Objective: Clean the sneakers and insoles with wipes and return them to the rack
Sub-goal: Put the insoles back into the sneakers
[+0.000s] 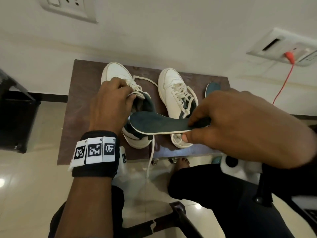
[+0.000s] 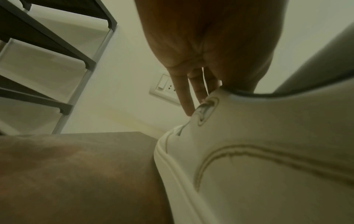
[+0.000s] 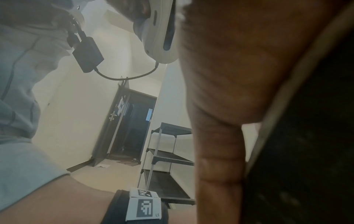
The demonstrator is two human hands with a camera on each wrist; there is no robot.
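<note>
We cannot see the fingertips of our left hand (image 1: 109, 102); they go inside the left sneaker (image 1: 120, 74). Our right hand (image 1: 240, 124) hides the heel end of the insole (image 1: 154, 124) it pinches, and most of a second insole (image 1: 211, 88) just behind it.

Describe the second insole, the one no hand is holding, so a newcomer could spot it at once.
Find the brown table against the wall. Right of both white sneakers lies a teal insole, flat on the table and half hidden behind the right hand.
</note>
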